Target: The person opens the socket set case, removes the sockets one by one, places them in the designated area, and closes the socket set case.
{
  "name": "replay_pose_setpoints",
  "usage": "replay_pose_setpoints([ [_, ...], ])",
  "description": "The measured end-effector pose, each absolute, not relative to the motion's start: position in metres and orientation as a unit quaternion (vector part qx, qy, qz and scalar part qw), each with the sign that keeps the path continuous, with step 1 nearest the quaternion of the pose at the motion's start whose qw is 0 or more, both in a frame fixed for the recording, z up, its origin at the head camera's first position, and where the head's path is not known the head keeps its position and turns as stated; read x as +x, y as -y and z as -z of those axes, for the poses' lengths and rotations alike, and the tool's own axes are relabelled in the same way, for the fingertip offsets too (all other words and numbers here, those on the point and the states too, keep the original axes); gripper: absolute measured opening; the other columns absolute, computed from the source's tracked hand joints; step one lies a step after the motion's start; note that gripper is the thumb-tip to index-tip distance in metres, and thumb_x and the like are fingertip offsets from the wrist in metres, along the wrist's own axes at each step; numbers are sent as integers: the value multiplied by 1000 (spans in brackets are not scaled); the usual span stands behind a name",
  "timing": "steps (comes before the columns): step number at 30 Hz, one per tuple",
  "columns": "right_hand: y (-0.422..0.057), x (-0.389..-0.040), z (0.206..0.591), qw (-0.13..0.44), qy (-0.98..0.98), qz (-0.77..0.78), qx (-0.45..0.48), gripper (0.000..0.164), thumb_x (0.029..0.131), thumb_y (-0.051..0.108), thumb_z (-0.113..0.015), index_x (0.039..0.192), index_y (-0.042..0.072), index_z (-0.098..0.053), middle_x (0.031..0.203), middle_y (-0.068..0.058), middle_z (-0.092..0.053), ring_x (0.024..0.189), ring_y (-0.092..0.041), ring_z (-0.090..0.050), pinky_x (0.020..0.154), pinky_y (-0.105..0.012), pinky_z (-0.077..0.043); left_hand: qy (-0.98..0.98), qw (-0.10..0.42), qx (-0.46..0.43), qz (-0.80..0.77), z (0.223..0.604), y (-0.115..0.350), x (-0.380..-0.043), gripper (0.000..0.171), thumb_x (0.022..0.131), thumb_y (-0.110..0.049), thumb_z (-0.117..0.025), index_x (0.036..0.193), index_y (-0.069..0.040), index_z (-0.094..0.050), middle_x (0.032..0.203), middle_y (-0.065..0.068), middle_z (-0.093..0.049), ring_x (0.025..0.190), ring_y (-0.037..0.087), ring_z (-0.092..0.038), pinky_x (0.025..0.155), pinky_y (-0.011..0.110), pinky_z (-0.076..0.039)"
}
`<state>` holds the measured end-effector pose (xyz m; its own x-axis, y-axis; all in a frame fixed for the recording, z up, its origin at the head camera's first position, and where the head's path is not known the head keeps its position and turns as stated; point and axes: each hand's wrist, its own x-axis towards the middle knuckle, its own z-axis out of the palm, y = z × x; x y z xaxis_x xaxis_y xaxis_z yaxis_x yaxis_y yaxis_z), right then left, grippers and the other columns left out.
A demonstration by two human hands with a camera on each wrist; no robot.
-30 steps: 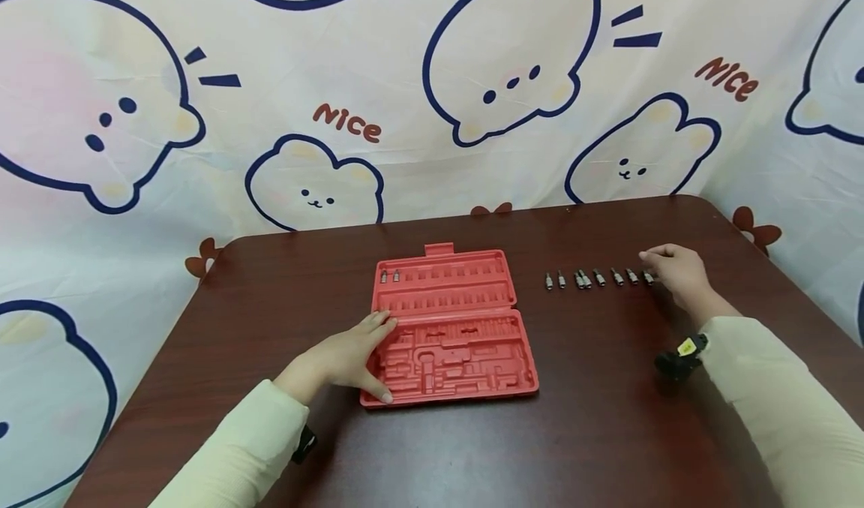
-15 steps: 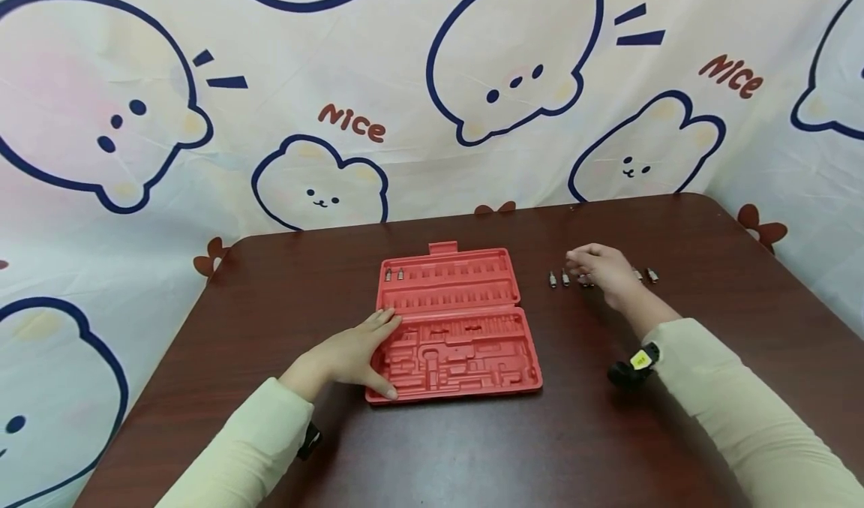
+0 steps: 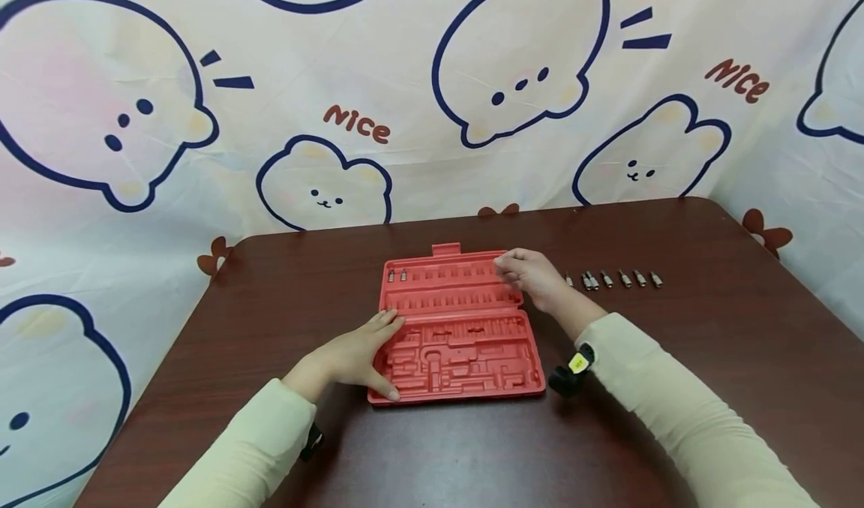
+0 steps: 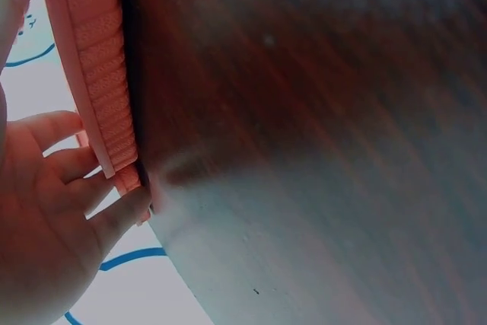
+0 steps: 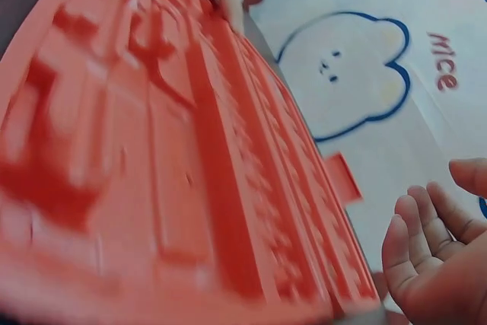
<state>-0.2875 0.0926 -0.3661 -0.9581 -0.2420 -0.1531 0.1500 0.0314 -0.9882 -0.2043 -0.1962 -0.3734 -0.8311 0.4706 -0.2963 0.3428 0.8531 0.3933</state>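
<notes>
In the head view, an open red tool case (image 3: 472, 398) lies on the table, its lid laid back. Two small metal bit sockets (image 3: 403, 275) stand in the lid's upper left slots. My left hand (image 3: 344, 356) rests on the case's left side, fingers spread near the hinge and thumb at the front rim. The left wrist view shows its fingers against the red edge (image 4: 99, 74). Over the lid's upper right corner is my right hand (image 3: 536, 279), fingers bent. In the right wrist view its thumb and fingertips (image 5: 407, 207) look apart; I cannot tell whether it holds anything.
Several more bit sockets (image 3: 624, 278) lie in a row right of the case, the left end partly behind the right hand. The dark wood table (image 3: 432, 455) meets a printed cloth (image 3: 418, 58) along its back edge.
My right hand has moved left from the right end of the socket row, past the row, to the lid's upper right corner. The left hand stays on the case.
</notes>
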Motion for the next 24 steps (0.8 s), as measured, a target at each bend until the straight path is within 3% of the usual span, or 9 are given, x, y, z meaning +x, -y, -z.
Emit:
replay_pose_setpoints([
  [10, -48, -299, 374, 176, -719, 670, -57, 31, 89, 18, -49, 108, -7, -48, 106, -23, -50, 92, -32, -49, 82, -40, -40, -947, 196, 209, -149, 372, 194, -204, 110, 50, -54, -74, 138, -12, -22, 143, 5, -10, 130, 20, -4, 95, 43, -25],
  [24, 3, -328, 382, 198, -785, 583, -70, 24, 87, 19, -53, 105, 3, -56, 101, -12, -56, 90, -23, -53, 77, -33, -43, -944, 207, 213, -141, 368, 193, -204, 110, 51, -54, -74, 138, -12, -21, 143, 5, -9, 130, 20, -4, 96, 42, -26],
])
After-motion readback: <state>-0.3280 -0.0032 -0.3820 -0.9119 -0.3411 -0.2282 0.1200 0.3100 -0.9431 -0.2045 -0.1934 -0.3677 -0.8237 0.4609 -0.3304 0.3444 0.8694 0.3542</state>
